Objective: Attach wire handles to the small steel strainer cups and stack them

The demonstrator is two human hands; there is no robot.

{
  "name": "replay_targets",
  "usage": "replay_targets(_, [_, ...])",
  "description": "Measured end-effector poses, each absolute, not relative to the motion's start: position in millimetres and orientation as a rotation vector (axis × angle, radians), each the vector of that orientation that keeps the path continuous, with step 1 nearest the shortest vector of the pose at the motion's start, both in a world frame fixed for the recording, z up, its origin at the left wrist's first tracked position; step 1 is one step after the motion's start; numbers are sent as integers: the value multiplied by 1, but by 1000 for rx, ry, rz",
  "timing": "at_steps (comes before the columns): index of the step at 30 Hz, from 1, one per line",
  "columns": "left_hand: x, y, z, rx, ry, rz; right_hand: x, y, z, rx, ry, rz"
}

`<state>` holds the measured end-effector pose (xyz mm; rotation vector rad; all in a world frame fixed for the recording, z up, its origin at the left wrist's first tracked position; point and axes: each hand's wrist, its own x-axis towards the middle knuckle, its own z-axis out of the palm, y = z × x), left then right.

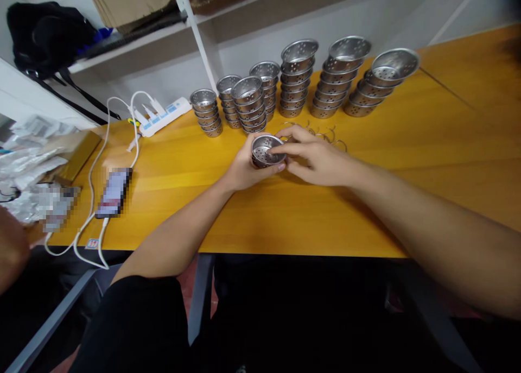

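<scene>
A small perforated metal cup (260,157) is held above the table, its open top facing up. My left hand (245,169) wraps around its side, thumb along the near face. At the cup's right side is my right hand (315,156), its index finger reaching inside and its thumb outside, gripping the rim between them. Another right finger lies near the far rim. Thin curved wire pieces (340,143) lie on the table just beyond my right hand, which partly hides them. Behind the cup stands a stack of similar cups (249,104).
More stacks of perforated cups (299,80) line the back of the yellow table (293,226), the rightmost stack (368,93) leaning. At left are a power strip (165,118), a cabled phone (114,193) and plastic bags (28,166). Another person's arm (12,245) shows at the left edge.
</scene>
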<state>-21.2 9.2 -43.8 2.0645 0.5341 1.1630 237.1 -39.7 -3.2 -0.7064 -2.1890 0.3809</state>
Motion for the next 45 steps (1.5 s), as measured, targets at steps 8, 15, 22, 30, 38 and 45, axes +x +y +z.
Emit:
replay_targets(8, [-23,10,-43,2053,491,1130,239,-39,-5,-700,-2211,370])
replay_targets(15, [-29,7,-38,1976,561,1095,239,-42,-1,-706,-2120,384])
replay_targets(22, [-77,13,16,2179,839,1101,251,-41,8,-799,-1950,376])
replay_targets(30, [-171,44,59,2180,1761,1004,258,-31,1,-862,-1928,273])
replay_targets(38, [-191,65,32,1847,2134,890,264,-26,-3,-905,-1970,339])
replay_targets(45, [-200,71,25,1781,2143,816,267,-21,-10,-933,-1980,359])
